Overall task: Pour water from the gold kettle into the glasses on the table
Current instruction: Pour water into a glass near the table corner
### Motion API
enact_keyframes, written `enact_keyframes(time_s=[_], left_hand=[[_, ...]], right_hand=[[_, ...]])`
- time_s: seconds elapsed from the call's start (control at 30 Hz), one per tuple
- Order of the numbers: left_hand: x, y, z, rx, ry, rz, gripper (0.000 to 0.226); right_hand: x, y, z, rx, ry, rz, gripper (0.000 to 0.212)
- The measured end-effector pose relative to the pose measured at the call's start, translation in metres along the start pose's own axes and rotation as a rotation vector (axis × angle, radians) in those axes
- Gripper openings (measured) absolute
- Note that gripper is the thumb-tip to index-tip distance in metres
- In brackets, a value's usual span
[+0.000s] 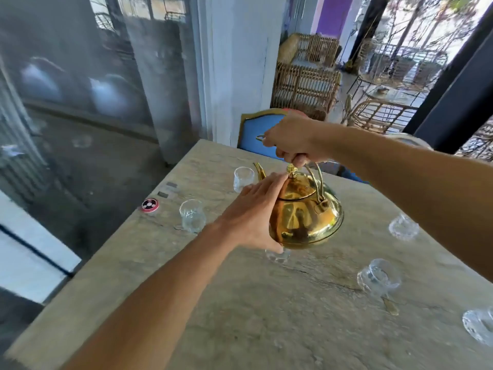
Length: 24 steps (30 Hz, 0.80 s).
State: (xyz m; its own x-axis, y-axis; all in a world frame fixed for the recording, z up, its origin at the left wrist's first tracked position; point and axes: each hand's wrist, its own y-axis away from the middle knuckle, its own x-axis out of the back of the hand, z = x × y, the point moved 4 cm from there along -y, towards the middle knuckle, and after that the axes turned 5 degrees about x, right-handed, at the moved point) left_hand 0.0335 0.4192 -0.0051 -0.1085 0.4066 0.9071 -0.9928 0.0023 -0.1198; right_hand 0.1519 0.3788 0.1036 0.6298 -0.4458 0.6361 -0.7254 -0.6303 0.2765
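Observation:
The gold kettle point(306, 217) hangs above the stone table point(240, 316), its spout point(259, 170) pointing toward a clear glass point(243, 178) at the far side. My right hand point(293, 141) grips the kettle's handle from above. With straight fingers, my left hand point(256, 209) rests against the kettle's left side, fingertips touching the lid by its knob point(291, 170). Another glass point(192, 215) stands left of the kettle. One glass point(277, 255) is partly hidden under the kettle. More glasses stand at the right point(403, 227), point(378, 276), point(480, 325).
A round red-and-black disc point(150, 204) lies near the table's left edge, with two small grey tags point(166, 189) behind it. A blue gold-framed chair point(264, 132) stands at the far side. Wicker furniture point(306, 84) sits beyond. The table's left edge drops to a dark floor.

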Motion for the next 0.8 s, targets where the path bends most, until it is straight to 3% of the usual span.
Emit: enact_keyframes(time_s=[0.37,0.8], left_hand=[[-0.004,0.065,-0.067,0.138,0.094,-0.081,0.154],[-0.027,0.084,-0.115,0.260,0.226,-0.093,0.157]], right_hand=[[-0.103,-0.030,-0.033,-0.084,0.129,-0.200,0.018],[-0.172,-0.078,-0.043,-0.156,0.299,-0.393,0.021]])
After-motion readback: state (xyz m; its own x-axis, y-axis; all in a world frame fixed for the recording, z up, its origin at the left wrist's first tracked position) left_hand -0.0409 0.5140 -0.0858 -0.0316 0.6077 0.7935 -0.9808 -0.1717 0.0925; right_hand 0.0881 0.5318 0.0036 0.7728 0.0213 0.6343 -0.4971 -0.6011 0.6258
